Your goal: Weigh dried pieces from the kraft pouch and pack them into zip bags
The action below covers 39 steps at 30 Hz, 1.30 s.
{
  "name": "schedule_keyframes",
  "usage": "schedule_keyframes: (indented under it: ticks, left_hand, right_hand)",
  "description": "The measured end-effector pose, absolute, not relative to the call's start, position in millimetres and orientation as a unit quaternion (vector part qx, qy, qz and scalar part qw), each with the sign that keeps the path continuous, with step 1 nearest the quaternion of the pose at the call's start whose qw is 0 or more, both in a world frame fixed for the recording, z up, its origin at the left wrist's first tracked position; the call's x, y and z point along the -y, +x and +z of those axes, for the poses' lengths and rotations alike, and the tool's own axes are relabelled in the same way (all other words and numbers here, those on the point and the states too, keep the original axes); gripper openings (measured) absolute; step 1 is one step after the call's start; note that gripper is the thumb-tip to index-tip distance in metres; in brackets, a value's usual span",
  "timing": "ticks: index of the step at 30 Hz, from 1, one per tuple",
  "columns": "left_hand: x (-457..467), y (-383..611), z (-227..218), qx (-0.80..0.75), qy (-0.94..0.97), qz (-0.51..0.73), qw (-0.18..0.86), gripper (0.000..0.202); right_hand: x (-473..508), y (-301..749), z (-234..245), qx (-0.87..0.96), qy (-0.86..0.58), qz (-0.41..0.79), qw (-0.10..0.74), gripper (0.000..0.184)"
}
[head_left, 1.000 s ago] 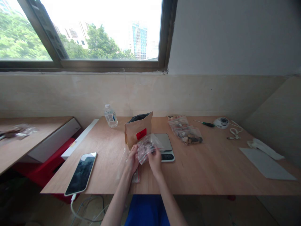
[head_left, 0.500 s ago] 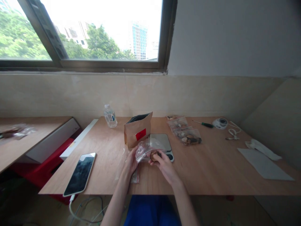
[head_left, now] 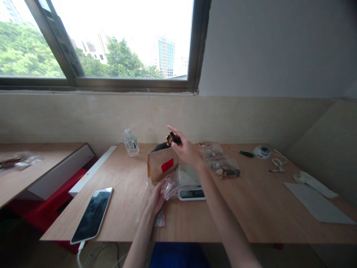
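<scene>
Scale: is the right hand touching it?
No, the right hand is held up by the top of the paper bag, pinching a small dark piece, clear of the scale.

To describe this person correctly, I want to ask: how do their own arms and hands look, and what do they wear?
The left forearm and right forearm are bare, with no sleeves in view. The left hand and right hand wear no gloves, and no watch or bracelet shows. Blue clothing appears at the bottom of the view.
</scene>
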<state>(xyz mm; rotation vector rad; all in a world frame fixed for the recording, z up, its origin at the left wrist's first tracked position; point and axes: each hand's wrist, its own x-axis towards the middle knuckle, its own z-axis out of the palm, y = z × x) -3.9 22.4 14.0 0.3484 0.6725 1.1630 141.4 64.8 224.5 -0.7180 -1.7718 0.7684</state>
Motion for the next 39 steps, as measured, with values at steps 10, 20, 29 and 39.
schedule_keyframes:
  ticks: [10, 20, 29, 39]
  left_hand:
    - [-22, -4, 17, -0.331, 0.138, 0.547, 0.757, 0.024]
    - [-21, -2, 23, -0.336, 0.129, 0.559, 0.747, 0.023]
    - [-20, -2, 18, -0.291, 0.158, 0.549, 0.767, 0.025]
    - [-3, 31, 67, -0.275, 0.266, 0.566, 0.73, 0.014]
  right_hand:
    - [-101, 125, 198, 0.801, -0.304, 0.272, 0.438, 0.027]
    - [-100, 129, 192, 0.854, -0.288, 0.162, 0.402, 0.03]
    - [-52, 149, 151, 0.673, -0.466, 0.091, 0.567, 0.023]
    - [36, 174, 64, 0.33, -0.551, 0.479, 0.598, 0.051]
